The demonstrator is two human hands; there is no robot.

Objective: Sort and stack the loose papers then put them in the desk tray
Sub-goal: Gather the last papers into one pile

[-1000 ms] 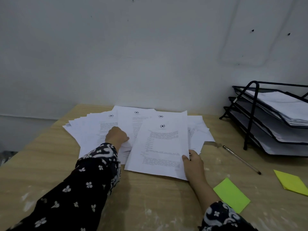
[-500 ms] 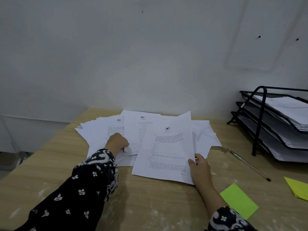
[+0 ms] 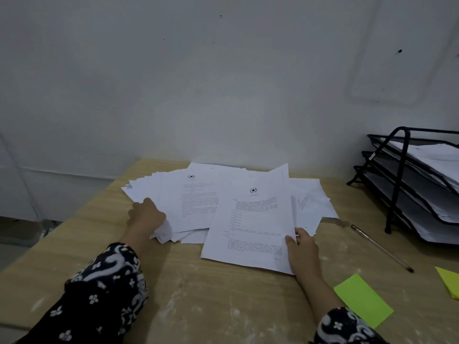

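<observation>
A spread of loose white printed papers [image 3: 193, 199] lies fanned across the far middle of the wooden desk [image 3: 211, 304]. My left hand [image 3: 146, 217] grips the near-left edge of that spread, its fingers curled under several sheets. My right hand [image 3: 301, 249] pinches the lower right edge of a thin set of printed sheets [image 3: 250, 224] that lies on top, its far right corner lifted. The black three-tier wire desk tray [image 3: 397, 180] stands at the right against the wall, with papers in its tiers.
A pen [image 3: 381, 248] lies on the desk between the papers and the tray. A green sticky pad [image 3: 362, 300] sits near my right forearm, and a yellow one [image 3: 450, 284] at the right edge. A white wall rises right behind the desk.
My left hand slid from the middle of the spread to its near-left edge and closed on several sheets. My right hand keeps its hold on the top sheets.
</observation>
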